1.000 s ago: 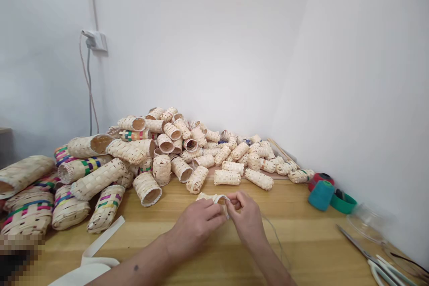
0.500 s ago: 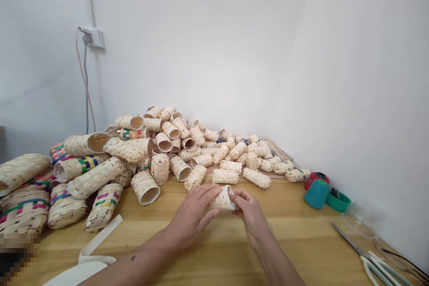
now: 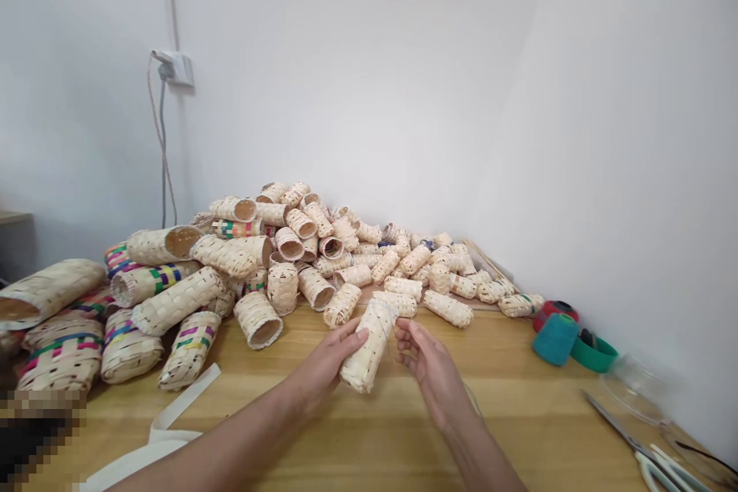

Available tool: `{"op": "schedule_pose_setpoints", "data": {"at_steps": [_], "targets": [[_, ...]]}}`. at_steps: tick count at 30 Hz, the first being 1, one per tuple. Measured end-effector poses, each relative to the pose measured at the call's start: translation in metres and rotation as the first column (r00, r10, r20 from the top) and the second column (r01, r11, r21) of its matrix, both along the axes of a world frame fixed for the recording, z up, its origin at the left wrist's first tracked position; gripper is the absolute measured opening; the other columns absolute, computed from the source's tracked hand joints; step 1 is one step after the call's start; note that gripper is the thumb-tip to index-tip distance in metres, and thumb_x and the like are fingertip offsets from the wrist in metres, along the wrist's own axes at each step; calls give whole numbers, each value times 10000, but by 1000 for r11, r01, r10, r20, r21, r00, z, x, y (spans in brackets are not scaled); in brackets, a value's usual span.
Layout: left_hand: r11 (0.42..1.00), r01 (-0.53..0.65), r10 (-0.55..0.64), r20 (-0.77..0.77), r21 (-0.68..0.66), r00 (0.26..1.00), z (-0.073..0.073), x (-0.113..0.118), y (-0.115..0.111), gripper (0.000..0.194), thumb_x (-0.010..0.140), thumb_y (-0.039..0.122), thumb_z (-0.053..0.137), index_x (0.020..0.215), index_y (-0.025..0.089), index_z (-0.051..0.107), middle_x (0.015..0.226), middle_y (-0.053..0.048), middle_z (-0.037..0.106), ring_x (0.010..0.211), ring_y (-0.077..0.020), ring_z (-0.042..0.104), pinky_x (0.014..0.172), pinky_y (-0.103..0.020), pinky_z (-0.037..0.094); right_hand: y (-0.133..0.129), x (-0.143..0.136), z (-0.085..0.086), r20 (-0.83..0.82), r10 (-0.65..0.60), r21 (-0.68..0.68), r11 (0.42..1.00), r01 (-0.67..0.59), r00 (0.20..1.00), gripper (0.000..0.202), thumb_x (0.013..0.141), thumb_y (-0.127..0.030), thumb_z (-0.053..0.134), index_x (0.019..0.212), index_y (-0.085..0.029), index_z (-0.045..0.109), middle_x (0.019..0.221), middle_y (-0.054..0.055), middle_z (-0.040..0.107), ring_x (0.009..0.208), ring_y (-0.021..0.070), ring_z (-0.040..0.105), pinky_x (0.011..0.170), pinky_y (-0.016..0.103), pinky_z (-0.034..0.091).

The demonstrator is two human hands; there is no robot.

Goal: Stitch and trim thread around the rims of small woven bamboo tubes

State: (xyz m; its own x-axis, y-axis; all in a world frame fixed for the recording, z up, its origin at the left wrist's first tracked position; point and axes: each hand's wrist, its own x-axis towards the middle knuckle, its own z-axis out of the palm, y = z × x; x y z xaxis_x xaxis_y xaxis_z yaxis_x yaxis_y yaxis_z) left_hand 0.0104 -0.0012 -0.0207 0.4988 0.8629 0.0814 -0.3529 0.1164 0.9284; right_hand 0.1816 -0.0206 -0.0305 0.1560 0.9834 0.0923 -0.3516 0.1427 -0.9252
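Note:
My left hand is closed around a small woven bamboo basket, a pale tube standing tilted with its rim end up and away from me. Thumb and fingers grip its left side. Just right of the rim is my right hand, its thumb and forefinger pinched together and the other fingers curled. What the pinch holds is too small to make out. A thin thread trails beside my right wrist. Behind the held basket lies another small woven basket on the wooden table.
A heap of woven baskets fills the back and left, some with coloured bands. At right are a teal thread cone, a red spool, a green ring-shaped container, a clear container and scissors. A white strip lies front left.
The basket has turned from lying sideways with its opening toward my right hand to tilted upright, rim away. My right fingers have come off the rim. The view has shifted slightly left.

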Motion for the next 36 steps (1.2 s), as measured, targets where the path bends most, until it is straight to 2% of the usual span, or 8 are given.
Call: {"op": "schedule_pose_setpoints", "data": {"at_steps": [6, 11, 17, 21, 26, 29, 33, 36], "targets": [[990, 38, -16, 154, -136, 988, -4, -1, 1, 506, 759, 371, 688, 1184, 121, 574, 863, -84, 653, 668, -149, 591, 646, -273, 466, 2, -1, -7, 34, 10, -12, 1000, -10, 999, 361, 677, -479, 719, 868, -173, 719, 783, 46, 637, 710, 165, 568, 592, 258, 501], [990, -5, 25, 139, -140, 990, -2, 0, 0, 487, 797, 385, 642, 1193, 113, 564, 920, -106, 670, 676, -162, 601, 667, -280, 460, -2, -3, -3, 93, 3, -12, 1000, -2, 996, 372, 708, -455, 716, 963, -185, 697, 958, 73, 670, 935, 222, 577, 602, 238, 496], [995, -48, 43, 54, 82, 998, -5, 2, 1, 784, 716, 328, 722, 1385, 207, 331, 1352, -132, 471, 1122, -261, 519, 889, -318, 432, -2, -8, 0, 117, 133, 24, 990, -136, 984, 515, 722, -434, 720, 1171, -215, 594, 1197, 81, 618, 1094, 267, 563, 688, 286, 524], [940, -150, 203, -150, 308, 968, -14, 4, 5, 936, 698, 334, 733, 1439, 198, 177, 1317, -154, 481, 1083, -259, 531, 889, -352, 439, 0, -11, -5, 137, 196, 75, 975, -207, 971, 609, 705, -393, 750, 1247, -222, 530, 1259, 79, 579, 1192, 251, 505, 945, 352, 454], [888, -86, 229, -272, 451, 935, -17, 3, 5, 869, 692, 283, 729, 1417, 215, 256, 1215, -126, 549, 951, -228, 561, 739, -314, 496, 2, -11, -11, 182, 208, 95, 969, -228, 961, 656, 701, -378, 755, 1274, -207, 484, 1295, 104, 545, 1212, 261, 486, 987, 388, 426], [798, -116, 349, -297, 592, 889, -11, -4, 5, 589, 806, 309, 615, 1349, 219, 404, 1192, -109, 558, 968, -216, 546, 781, -324, 480, 4, -10, -12, 181, 178, 86, 977, -196, 967, 677, 686, -400, 761, 1265, -201, 471, 1267, 113, 566, 1189, 269, 507, 973, 395, 437], [587, -246, 597, -207, 771, 775, -1, -11, 6, 304, 893, 306, 482, 1160, 209, 591, 1161, -96, 558, 1069, -225, 498, 866, -340, 425, 3, -10, -10, 203, 206, 75, 972, -225, 957, 691, 682, -437, 754, 1258, -196, 459, 1193, 123, 614, 1133, 281, 552, 932, 415, 460], [527, -254, 625, -167, 811, 762, 2, -11, 5, 219, 880, 278, 502, 1024, 190, 643, 1070, -85, 597, 1029, -215, 516, 881, -334, 403, 0, -11, -7, 238, 248, 68, 960, -270, 939, 686, 684, -446, 750, 1250, -192, 459, 1123, 122, 650, 1082, 275, 586, 927, 421, 459]]}}
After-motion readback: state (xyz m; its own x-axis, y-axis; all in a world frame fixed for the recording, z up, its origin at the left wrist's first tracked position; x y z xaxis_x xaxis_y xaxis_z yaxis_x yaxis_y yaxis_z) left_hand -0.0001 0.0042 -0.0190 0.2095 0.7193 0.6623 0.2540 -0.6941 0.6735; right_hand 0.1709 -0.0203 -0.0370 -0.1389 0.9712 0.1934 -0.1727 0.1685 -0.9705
